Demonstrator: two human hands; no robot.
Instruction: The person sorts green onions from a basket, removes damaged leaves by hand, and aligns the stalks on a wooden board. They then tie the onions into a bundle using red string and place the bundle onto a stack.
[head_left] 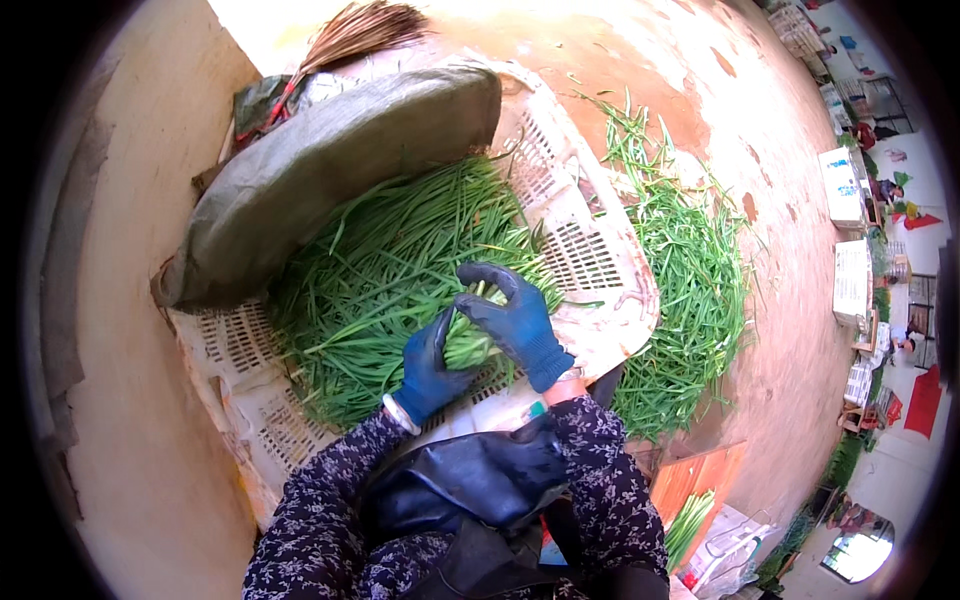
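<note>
A small bunch of slender stalks [468, 345], pale green, slants just off the view's centre, toward six o'clock. From it toward ten o'clock spreads a loose heap of long green leaves [400, 250], thin and tangled.

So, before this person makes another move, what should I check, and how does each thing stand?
1. Left grip on the bunch of stalks: ok, thumb and fingers are around it.
2. Right grip on the same bunch: ok, its fingers curl round stalks just above the left.
3. Gloves worn: ok, blue and dark on both sides.
4. Stalk ends lined up: cannot tell, the gloves hide part of the bunch.
5. All greens inside the white crate: not ok, a loose pile lies on the floor to the right.
6. Grey-green sack off the crate: not ok, it lies across the far left side.
</note>
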